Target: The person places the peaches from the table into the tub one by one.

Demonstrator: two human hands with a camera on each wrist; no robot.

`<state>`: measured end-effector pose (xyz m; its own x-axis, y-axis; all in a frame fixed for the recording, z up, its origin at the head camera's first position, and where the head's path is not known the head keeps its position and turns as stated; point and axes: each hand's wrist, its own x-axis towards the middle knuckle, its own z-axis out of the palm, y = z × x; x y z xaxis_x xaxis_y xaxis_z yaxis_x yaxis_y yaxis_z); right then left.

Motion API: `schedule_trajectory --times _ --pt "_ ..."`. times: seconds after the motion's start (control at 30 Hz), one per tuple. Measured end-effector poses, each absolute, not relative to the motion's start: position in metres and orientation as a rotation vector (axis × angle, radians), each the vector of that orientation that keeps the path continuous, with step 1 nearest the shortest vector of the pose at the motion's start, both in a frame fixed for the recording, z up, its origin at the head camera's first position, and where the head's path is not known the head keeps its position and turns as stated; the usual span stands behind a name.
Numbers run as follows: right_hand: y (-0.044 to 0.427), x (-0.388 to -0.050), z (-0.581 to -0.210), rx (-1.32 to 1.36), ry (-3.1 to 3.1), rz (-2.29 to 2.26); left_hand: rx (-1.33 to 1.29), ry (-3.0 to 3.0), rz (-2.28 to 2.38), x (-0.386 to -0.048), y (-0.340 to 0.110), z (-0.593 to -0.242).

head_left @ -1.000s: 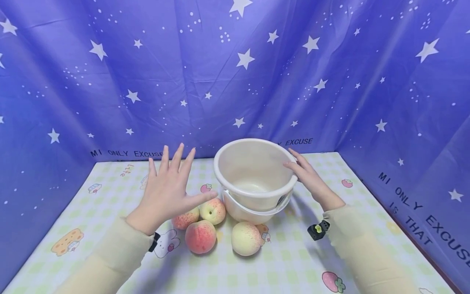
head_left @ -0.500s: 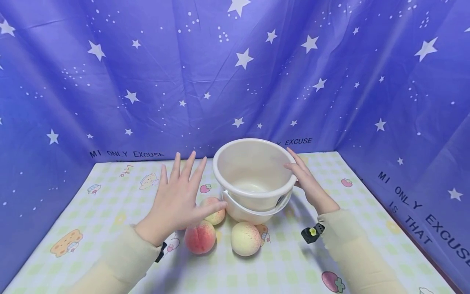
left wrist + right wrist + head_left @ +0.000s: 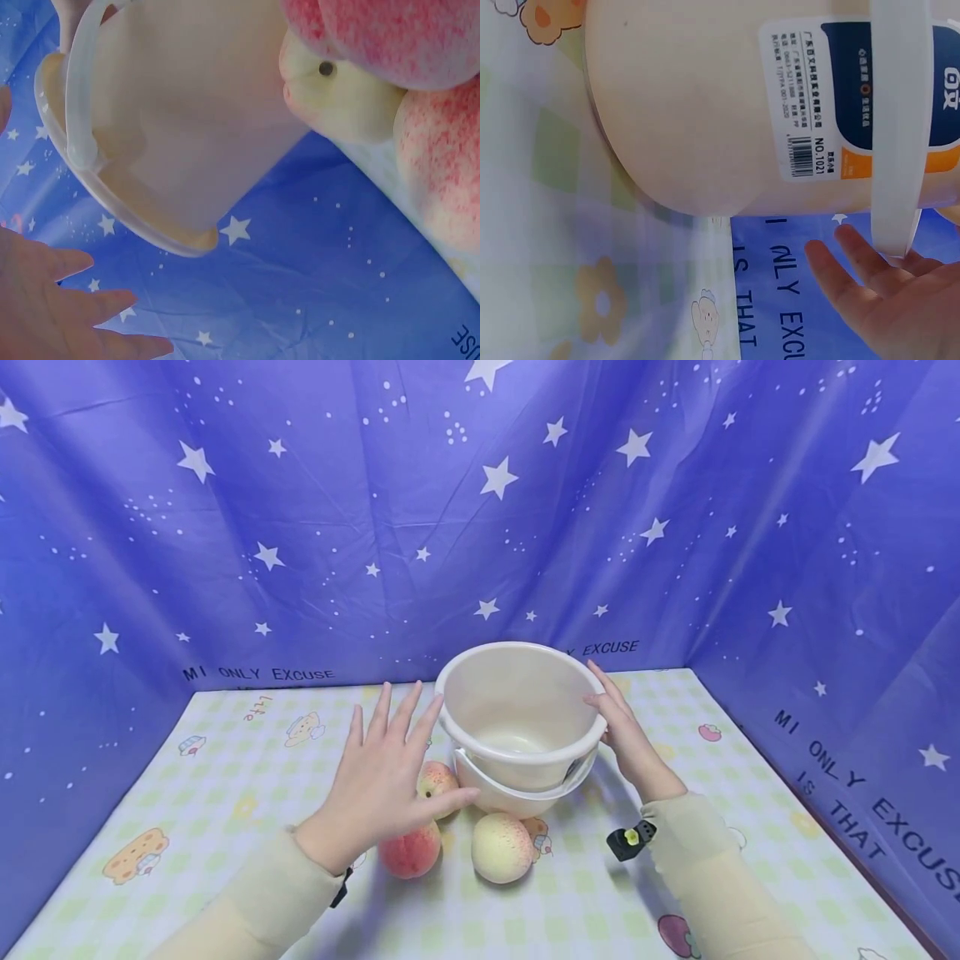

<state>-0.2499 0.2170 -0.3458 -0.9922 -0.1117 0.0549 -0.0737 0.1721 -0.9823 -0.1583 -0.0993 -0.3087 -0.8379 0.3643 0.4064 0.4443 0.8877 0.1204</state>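
A white plastic bucket stands upright at the back centre, its handle hanging down at the front. My right hand rests at the bucket's right rim, thumb over the edge, fingers extended along the outside. To the bucket's left my left hand is spread with nothing in it, over the peaches. Partly under it are a red peach and a yellow-pink peach. A pale peach sits before the bucket. The left wrist view shows pink-speckled peaches beside the bucket wall.
A light green checked cloth with cartoon prints covers the table. Blue star-patterned curtains stand at the back and sides. Black wrist devices sit below each sleeve cuff.
My left hand has moved right and a little nearer, over the peaches towards the bucket, covering one peach. My right hand stays at the rim, its wrist shifted slightly left.
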Motion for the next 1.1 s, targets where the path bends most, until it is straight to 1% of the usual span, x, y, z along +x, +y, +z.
schedule_trajectory --times 0.33,0.67,1.1 --pt "0.214 -0.251 -0.351 -0.216 2.264 -2.136 -0.686 -2.618 -0.299 -0.149 -0.086 -0.317" --pt "0.213 -0.251 -0.351 -0.211 2.243 -2.155 -0.747 -2.638 -0.26 -0.141 -0.075 -0.321" --pt "0.212 -0.251 -0.351 -0.217 2.236 -2.17 -0.869 -2.488 -0.224 -0.132 -0.065 -0.327"
